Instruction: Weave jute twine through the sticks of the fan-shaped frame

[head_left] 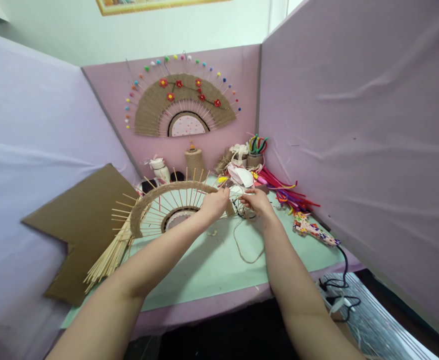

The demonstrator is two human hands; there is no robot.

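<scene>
At twelve o'clock, the left hand (216, 202) grips the half-round tan twine-and-stick fan frame (174, 186); the right hand (257, 201) pinches thin twine (250, 262), seemingly mid-weave.

a small craft workspace: a table (211, 270) boxed in by cloth-covered panels (354, 130), a finished fan (189, 90) decorating the far one, with a twine spool (194, 161), bright pipe cleaners (285, 192) and, at the right, a glue gun (314, 230).

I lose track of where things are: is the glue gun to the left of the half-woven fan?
No, the glue gun lies over on the right, well past the half-woven fan.
</scene>
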